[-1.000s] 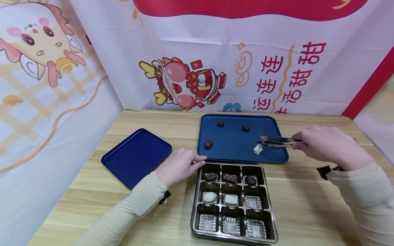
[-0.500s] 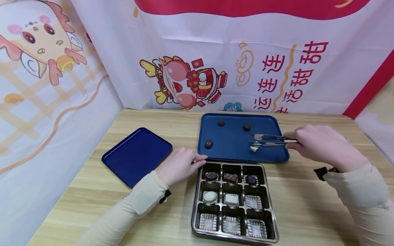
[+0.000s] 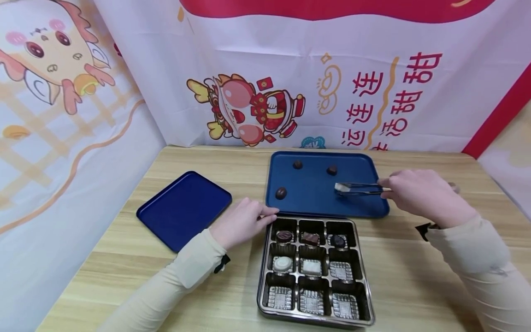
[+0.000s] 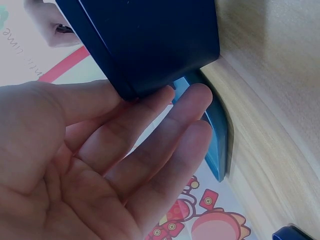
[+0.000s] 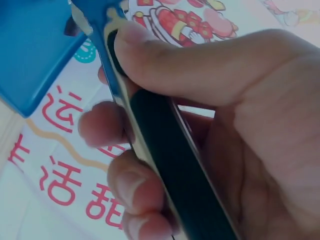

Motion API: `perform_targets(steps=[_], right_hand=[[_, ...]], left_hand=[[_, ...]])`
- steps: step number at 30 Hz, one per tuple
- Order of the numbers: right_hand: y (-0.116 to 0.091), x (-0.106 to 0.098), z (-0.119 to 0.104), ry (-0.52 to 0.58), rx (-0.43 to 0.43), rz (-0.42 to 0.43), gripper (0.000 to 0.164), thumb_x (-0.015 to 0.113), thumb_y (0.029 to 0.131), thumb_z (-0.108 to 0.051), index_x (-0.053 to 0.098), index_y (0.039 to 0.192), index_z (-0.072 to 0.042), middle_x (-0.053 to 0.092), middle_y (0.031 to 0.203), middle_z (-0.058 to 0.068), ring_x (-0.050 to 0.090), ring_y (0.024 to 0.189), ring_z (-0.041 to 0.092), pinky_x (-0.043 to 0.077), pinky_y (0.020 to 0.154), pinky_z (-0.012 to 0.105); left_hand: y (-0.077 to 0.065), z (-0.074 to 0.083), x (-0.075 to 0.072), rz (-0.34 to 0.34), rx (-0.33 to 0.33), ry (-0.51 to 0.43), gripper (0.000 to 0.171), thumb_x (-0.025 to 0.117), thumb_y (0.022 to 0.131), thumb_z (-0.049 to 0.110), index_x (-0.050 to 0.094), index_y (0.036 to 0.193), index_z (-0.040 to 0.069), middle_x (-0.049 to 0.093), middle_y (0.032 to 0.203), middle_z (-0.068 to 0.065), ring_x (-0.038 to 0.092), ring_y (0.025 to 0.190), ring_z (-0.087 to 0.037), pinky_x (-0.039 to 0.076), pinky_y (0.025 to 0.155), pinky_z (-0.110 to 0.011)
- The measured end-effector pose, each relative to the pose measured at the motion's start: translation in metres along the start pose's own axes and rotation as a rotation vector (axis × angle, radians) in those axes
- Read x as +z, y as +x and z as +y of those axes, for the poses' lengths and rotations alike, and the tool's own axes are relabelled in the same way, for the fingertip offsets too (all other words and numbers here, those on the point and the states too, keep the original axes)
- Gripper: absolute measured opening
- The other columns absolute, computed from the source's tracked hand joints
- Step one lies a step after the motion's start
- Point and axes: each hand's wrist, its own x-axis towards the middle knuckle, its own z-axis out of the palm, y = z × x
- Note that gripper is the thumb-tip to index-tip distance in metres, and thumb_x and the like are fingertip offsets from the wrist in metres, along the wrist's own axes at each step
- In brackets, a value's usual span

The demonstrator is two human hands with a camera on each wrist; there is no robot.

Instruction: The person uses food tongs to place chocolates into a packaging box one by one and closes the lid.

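Observation:
My right hand grips metal tongs, and in the right wrist view its fingers wrap their dark handle. The tongs' tips hold a white chocolate over the blue tray. Three dark chocolates lie on that tray: an oval one and two small ones, one at the back and one farther right. With thumb and forefinger my left hand pinches the far left corner of the chocolate box; its other fingers extend past the corner in the left wrist view.
In the box, three dark chocolates fill the far row and two white ones sit in the middle row. A second, darker blue tray lies on the left of the wooden table. A printed cloth hangs behind.
The tongs have moved left and closed on the white chocolate, which lay on the tray and is now between their tips. My left hand stays at the box corner.

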Motion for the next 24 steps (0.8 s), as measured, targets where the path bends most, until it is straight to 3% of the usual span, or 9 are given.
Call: perform_targets(steps=[4,6,10,13,17,24], right_hand=[[0.005,0.005,-0.001,-0.030,-0.011,0.013,0.023,0.073,0.082,-0.020,0.073,0.103,-0.009,0.063,0.076,0.001,0.051,0.053,0.012,0.044,0.044,0.034],[0.007,0.009,-0.002,-0.035,-0.015,0.023,0.021,0.072,0.084,-0.021,0.073,0.100,-0.008,0.059,0.069,-0.001,0.047,0.050,0.010,0.041,0.042,0.031],[0.009,0.013,-0.002,-0.013,-0.035,0.032,0.019,0.069,0.087,-0.021,0.073,0.099,-0.007,0.056,0.066,-0.004,0.040,0.047,0.009,0.034,0.039,0.027],[0.007,0.012,-0.001,0.078,-0.034,-0.020,0.022,0.066,0.090,-0.021,0.072,0.106,-0.008,0.064,0.079,-0.001,0.040,0.049,0.009,0.031,0.041,0.027],[0.006,0.011,-0.001,0.158,-0.007,-0.099,0.028,0.061,0.093,-0.023,0.069,0.114,-0.006,0.067,0.093,0.002,0.043,0.055,0.010,0.031,0.045,0.028],[0.011,0.012,0.004,0.115,0.029,-0.104,0.013,0.058,0.095,-0.022,0.067,0.095,-0.013,0.052,0.069,-0.005,0.046,0.060,0.013,0.036,0.050,0.031]], left_hand=[[0.000,-0.001,0.000,-0.009,-0.011,-0.008,0.026,0.059,0.096,0.025,0.069,0.118,0.015,0.060,0.066,0.007,0.026,0.039,-0.004,0.029,0.038,-0.021],[0.001,-0.001,0.000,-0.013,-0.014,-0.010,0.026,0.059,0.096,0.026,0.068,0.118,0.016,0.054,0.061,0.011,0.026,0.039,-0.004,0.030,0.038,-0.021],[0.001,-0.002,0.000,-0.008,-0.004,-0.006,0.025,0.059,0.096,0.025,0.069,0.117,0.016,0.059,0.065,0.009,0.026,0.039,-0.003,0.030,0.038,-0.021],[0.002,-0.002,0.000,-0.004,0.006,-0.001,0.025,0.059,0.096,0.025,0.069,0.117,0.015,0.059,0.064,0.008,0.025,0.039,-0.003,0.030,0.038,-0.021],[0.002,-0.002,-0.001,-0.001,0.015,0.006,0.025,0.059,0.096,0.025,0.069,0.117,0.015,0.046,0.055,0.012,0.026,0.039,-0.004,0.029,0.038,-0.021],[0.000,-0.003,-0.001,-0.004,0.005,0.006,0.026,0.059,0.096,0.026,0.068,0.118,0.016,0.045,0.055,0.012,0.026,0.039,-0.004,0.029,0.038,-0.021]])
